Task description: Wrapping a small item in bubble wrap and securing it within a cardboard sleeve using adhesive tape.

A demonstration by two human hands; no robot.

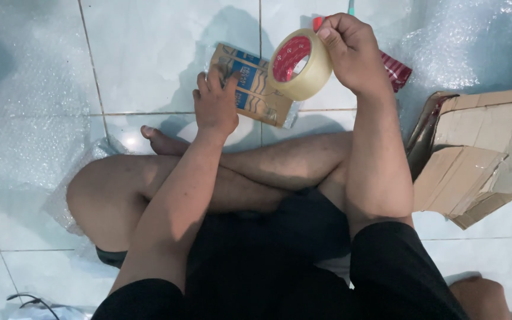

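White floor tiles (161,53) below, left hand (216,104) presses fingers down on a small brown-and-blue cardboard box (255,86) while right hand (354,53) grips a clear, red-cored tape roll (300,64).

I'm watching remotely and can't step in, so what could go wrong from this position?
1. The left hand presses only one corner of the small wrapped box, which could slide on the glossy tiled floor.
2. The tape roll is held up in the right hand, apart from the box; a pulled strip might twist or stick to itself.
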